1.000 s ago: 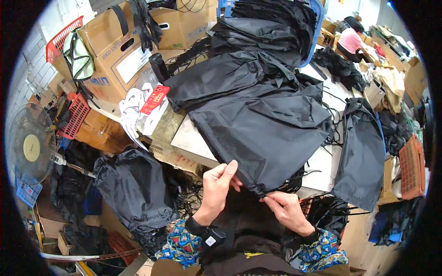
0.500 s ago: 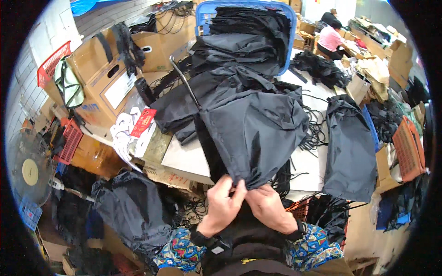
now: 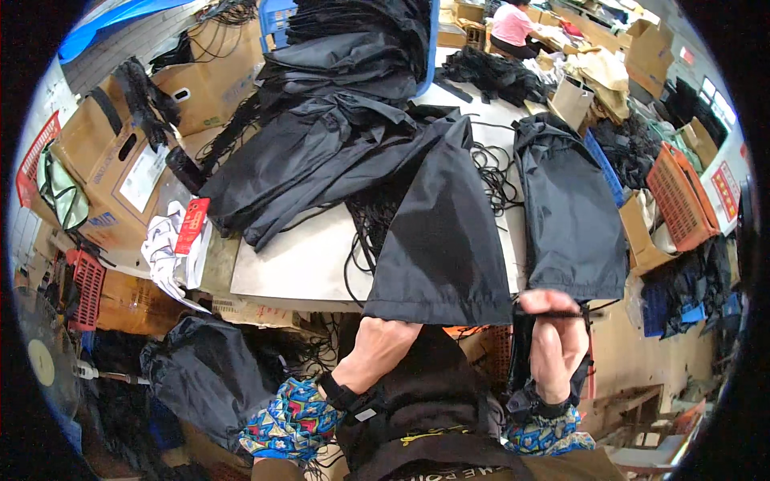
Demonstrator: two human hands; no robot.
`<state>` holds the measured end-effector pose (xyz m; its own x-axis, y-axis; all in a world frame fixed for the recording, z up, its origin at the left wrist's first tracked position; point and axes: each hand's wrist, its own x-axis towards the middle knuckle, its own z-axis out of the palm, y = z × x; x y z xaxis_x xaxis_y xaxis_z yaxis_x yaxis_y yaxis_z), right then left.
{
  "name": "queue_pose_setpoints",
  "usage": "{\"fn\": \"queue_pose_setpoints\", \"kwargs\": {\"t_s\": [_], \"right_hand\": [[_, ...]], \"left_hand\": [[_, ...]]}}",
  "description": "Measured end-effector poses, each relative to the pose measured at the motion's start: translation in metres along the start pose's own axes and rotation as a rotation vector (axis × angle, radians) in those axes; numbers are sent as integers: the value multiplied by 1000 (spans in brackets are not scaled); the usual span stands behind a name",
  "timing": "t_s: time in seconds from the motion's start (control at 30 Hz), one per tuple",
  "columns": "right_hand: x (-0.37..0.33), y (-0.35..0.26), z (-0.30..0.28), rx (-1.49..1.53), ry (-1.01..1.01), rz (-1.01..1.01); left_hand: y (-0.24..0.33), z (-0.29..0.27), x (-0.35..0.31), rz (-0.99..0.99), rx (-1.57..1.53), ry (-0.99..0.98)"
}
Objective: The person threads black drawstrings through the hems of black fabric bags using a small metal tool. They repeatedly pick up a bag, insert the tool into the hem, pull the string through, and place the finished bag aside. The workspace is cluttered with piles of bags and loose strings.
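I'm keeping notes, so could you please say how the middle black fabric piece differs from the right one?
The middle piece flares from a narrow far end to a wide near edge; the right piece is more even in width. The left hand meets the middle piece's near edge; by the right piece's near edge is the right hand, contact unclear. Both are black fabric.

Directly ahead of the left hand (image 3: 378,346), a black cloth bag (image 3: 439,248) is blocking the way, its hem hiding the fingers. Ahead and leftward of that hand, a bare patch of bench (image 3: 290,263) is leaving room to pass. Ahead-left of the right hand (image 3: 556,345), a narrow gap is running between the bags, but black cords (image 3: 492,175) are crowding its far part. Straight ahead, a second bag (image 3: 573,220) is obstructing; farther right, an orange basket (image 3: 680,200) is standing.
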<state>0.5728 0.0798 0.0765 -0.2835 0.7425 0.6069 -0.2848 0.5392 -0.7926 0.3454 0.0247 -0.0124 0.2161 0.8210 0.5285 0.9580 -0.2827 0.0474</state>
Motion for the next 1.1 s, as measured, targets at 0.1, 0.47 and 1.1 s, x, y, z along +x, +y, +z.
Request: {"fn": "queue_pose_setpoints", "kwargs": {"t_s": [0.1, 0.47, 1.1], "right_hand": [[-17, 18, -25, 63, 170, -26], [-56, 17, -197, -145, 1014, 496], [-43, 74, -32, -458, -149, 610]], "left_hand": [[4, 5, -1, -45, 24, -84], [-94, -35, -30, -507, 72, -15], [79, 50, 11, -777, -1107, 47]]}}
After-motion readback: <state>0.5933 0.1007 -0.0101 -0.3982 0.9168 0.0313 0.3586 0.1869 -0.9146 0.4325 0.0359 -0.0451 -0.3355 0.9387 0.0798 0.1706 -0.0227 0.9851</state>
